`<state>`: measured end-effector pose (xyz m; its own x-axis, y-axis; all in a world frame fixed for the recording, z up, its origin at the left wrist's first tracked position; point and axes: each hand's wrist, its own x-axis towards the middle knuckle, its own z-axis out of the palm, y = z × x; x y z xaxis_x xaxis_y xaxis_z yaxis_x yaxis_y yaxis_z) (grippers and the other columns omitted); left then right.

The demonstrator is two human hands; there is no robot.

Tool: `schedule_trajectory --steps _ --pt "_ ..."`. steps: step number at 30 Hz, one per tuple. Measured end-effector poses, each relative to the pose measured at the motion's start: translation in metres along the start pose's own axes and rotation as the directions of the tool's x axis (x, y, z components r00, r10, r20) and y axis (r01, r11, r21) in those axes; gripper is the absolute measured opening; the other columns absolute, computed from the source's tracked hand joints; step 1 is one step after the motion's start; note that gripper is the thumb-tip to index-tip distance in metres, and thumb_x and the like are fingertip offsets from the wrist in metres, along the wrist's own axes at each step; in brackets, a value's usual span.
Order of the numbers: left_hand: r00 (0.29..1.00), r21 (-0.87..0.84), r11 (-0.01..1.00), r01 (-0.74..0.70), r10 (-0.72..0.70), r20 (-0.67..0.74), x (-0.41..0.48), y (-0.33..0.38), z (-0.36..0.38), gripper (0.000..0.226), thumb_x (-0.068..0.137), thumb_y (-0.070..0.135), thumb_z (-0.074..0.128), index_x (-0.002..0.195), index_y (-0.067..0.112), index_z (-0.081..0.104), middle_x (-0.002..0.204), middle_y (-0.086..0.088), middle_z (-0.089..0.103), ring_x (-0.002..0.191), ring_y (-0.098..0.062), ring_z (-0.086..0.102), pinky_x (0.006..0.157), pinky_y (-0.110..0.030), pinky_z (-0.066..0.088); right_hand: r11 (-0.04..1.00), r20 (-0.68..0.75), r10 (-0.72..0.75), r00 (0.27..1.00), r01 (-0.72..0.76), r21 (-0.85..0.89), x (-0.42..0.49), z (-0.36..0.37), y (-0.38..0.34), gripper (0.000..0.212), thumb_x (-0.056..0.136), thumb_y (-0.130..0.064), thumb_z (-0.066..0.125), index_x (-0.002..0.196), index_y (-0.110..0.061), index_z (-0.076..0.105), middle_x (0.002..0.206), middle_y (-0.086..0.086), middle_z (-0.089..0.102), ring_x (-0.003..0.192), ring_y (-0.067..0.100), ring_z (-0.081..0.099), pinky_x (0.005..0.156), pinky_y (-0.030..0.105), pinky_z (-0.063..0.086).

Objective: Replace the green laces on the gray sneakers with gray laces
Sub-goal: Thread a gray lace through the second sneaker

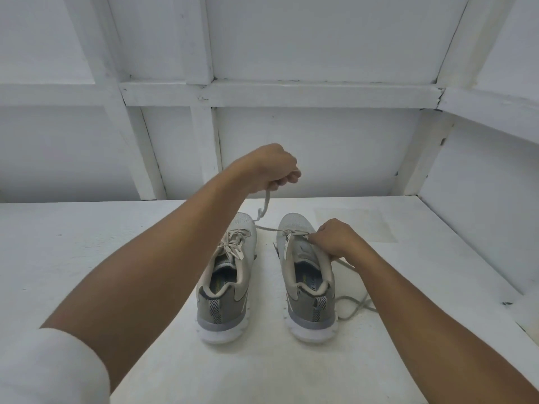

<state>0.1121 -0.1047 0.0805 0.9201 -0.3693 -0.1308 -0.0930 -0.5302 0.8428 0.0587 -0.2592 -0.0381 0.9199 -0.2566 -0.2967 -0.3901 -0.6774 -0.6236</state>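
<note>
Your left hand (271, 167) is raised above the toes of the shoes, fingers curled, pinching one end of a flat gray fabric lace (266, 203). The lace drops and runs across to the front eyelets of the right gray mesh sneaker (306, 281). Your right hand (335, 239) rests there, fingers curled round the lace. The lace's other end trails in a loop on the white tabletop (116, 228) beside that shoe's heel. Just beside stands the left gray mesh sneaker (224, 275), its pale lace tied in a bow.
</note>
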Motion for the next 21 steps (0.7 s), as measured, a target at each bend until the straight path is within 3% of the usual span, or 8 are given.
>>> schedule_trajectory --steps 2,5,8,13,17,21 --pt "1.000 0.041 0.999 0.001 -0.002 0.026 0.001 -0.007 0.005 0.025 0.096 0.003 0.042 0.099 -0.002 0.067 0.075 -0.005 0.061 0.058 -0.012 0.046 0.053 -0.020 0.035 0.998 0.016 0.026 1.000 -0.027 0.058 -0.002 -0.002 -0.001 0.023 0.086 -0.017 0.056 0.066 -0.008 0.050 0.061 0.007 0.052 0.045 0.018 0.050 0.038 0.015 0.038" --pt "0.998 0.099 0.995 0.004 -0.011 0.066 0.004 -0.017 0.011 0.017 0.091 0.004 0.053 0.093 0.006 0.069 0.083 -0.006 0.069 0.065 -0.017 0.055 0.060 -0.023 0.042 0.983 0.047 0.057 0.997 -0.064 0.174 -0.005 -0.005 -0.002 0.021 0.087 -0.012 0.056 0.068 -0.008 0.047 0.058 0.007 0.047 0.042 0.016 0.042 0.034 0.013 0.032" --pt "0.999 0.139 0.990 -0.002 -0.005 0.050 0.005 -0.019 0.024 0.013 0.092 0.002 0.057 0.098 0.008 0.067 0.083 -0.003 0.068 0.059 -0.011 0.059 0.051 -0.016 0.045 0.958 0.078 0.094 0.993 -0.111 0.266 -0.005 -0.007 0.000 0.015 0.089 -0.011 0.056 0.075 -0.007 0.052 0.068 0.008 0.054 0.049 0.017 0.051 0.034 0.013 0.036" --pt "0.999 0.249 0.968 0.021 -0.033 0.041 0.014 -0.046 0.054 0.017 0.090 0.004 0.060 0.101 0.006 0.073 0.073 -0.002 0.068 0.059 -0.010 0.060 0.049 -0.015 0.049 0.900 0.125 0.149 0.981 -0.187 0.395 0.001 -0.006 0.013 0.007 0.089 -0.011 0.055 0.083 -0.007 0.053 0.074 0.009 0.054 0.060 0.020 0.052 0.048 0.024 0.043" --pt "0.999 0.386 0.922 -0.020 0.006 0.039 0.019 -0.062 0.074 0.024 0.090 0.008 0.058 0.107 0.010 0.074 0.109 -0.004 0.071 0.101 -0.020 0.064 0.083 -0.027 0.051 0.824 0.162 0.183 0.970 -0.241 0.513 0.004 -0.005 0.024 0.005 0.088 -0.007 0.055 0.091 -0.006 0.059 0.076 0.009 0.055 0.066 0.021 0.051 0.056 0.027 0.046" --pt "1.000 0.434 0.901 0.014 -0.008 -0.015 0.029 -0.074 0.085 0.016 0.084 0.007 0.059 0.093 0.008 0.073 0.091 -0.007 0.067 0.082 -0.023 0.058 0.079 -0.033 0.054 0.768 0.192 0.199 0.961 -0.275 0.579 0.008 -0.002 0.030 0.008 0.088 -0.006 0.055 0.093 -0.007 0.061 0.083 0.010 0.056 0.073 0.023 0.052 0.060 0.029 0.045"
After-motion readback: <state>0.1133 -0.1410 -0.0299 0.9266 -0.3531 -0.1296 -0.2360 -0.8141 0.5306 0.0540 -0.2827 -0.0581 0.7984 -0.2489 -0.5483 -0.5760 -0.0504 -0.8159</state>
